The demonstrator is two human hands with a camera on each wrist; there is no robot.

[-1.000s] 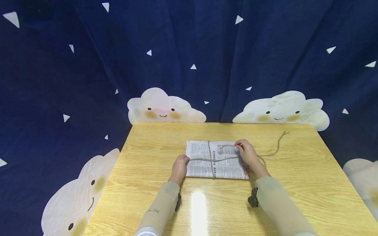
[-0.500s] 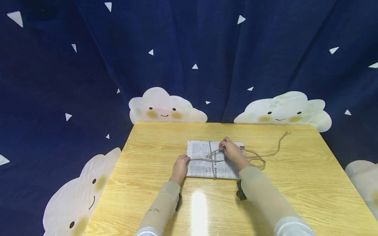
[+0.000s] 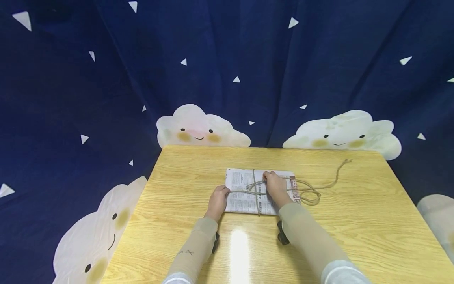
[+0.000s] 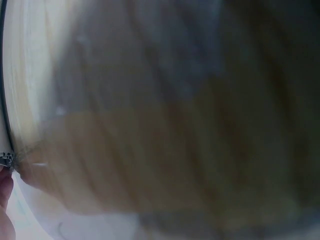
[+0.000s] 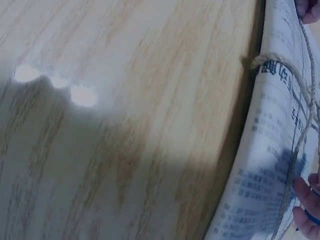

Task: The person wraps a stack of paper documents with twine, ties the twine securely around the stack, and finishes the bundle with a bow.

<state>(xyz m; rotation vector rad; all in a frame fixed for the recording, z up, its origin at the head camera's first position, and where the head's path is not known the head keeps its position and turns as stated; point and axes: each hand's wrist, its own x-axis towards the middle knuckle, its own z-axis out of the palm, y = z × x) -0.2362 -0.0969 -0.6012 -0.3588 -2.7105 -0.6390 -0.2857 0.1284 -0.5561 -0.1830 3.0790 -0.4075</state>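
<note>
A flat bundle of folded newspaper (image 3: 238, 203) lies on the table, crossed by brown twine (image 3: 256, 203) running front to back and left to right. My left hand (image 3: 217, 201) holds the bundle's left edge, its fingertips where the twine meets that edge. Above the right half of the paper, my right hand (image 3: 276, 188) pinches a length of twine, whose short frayed end points left near the crossing. In the right wrist view, fingertips (image 5: 306, 197) sit close to the twine at the lower right. The left wrist view is too blurred to show the grip.
Loose twine (image 3: 310, 196) loops beside the bundle's right edge, with a tail reaching the back right of the wooden table (image 3: 354, 221). Behind stands a dark blue curtain (image 3: 213, 47) with cloud shapes. Each wrist carries a small black device (image 3: 282, 233).
My right hand has moved left across the newspaper, drawing the twine's short end over to the crossing. Loops have formed at the right edge. My left hand keeps its place.
</note>
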